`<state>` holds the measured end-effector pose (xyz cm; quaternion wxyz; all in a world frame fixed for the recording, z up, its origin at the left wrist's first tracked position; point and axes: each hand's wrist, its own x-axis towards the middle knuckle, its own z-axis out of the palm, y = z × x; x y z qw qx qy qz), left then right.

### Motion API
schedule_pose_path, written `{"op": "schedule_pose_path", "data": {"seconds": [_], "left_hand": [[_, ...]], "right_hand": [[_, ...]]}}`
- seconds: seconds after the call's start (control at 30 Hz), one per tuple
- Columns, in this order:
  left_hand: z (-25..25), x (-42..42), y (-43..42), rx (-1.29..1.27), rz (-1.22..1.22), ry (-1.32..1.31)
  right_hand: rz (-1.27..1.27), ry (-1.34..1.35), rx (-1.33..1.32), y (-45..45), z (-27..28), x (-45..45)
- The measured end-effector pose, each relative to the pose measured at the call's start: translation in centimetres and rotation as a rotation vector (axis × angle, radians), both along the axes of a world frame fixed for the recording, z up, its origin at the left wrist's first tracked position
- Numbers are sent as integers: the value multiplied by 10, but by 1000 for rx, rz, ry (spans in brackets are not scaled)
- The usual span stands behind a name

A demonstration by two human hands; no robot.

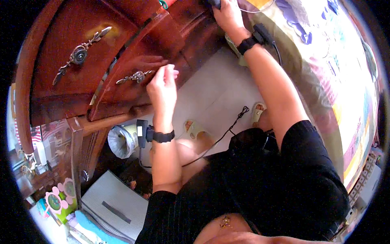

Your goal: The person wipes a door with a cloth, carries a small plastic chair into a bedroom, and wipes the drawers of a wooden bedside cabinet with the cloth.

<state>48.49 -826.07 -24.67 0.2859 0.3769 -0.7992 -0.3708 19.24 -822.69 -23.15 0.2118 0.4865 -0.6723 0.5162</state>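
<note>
My left hand [163, 83] hangs in front of a glossy red-brown wooden drawer [156, 46], its fingers curled and pressed together. Anything inside those fingers is hidden. Just left of it is the drawer's ornate metal handle [136, 77], which the hand does not grip. At the top edge, my right hand [229, 18] is closed around a small dark object [215, 3], partly cut off by the frame, so its kind is unclear. Close to that hand, a thin white cord [258, 11] curves over the bed. Both wrists wear black bands with small boxes.
A second handle [79, 55] is on the cabinet front at left. The bed with a patterned cover [321, 81] runs along the right. A lined waste bin [122, 142], a grey ribbed box [118, 199] and a black cable [221, 140] are lower down, near sandalled feet.
</note>
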Motion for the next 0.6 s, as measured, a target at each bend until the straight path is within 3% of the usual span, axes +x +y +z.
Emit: {"op": "schedule_pose_path", "data": {"seconds": [0.07,0.2,0.3,0.43,0.5,0.6], "left_hand": [[8,6,-1,132,8,71],[13,0,-4,99,17,46],[9,-6,-16,60,9,37],[14,-10,-15,30,94,-24],[-1,-10,-22,-62,141,-71],[18,-4,-11,-246,182,-267]], "right_hand": [[-48,-67,-47,1,-4,10],[35,-59,-43,18,-1,55],[-30,10,99,30,-30,72],[121,-437,256,61,-44,100],[138,-377,114,68,-25,119],[122,-259,-58,55,4,142]]}}
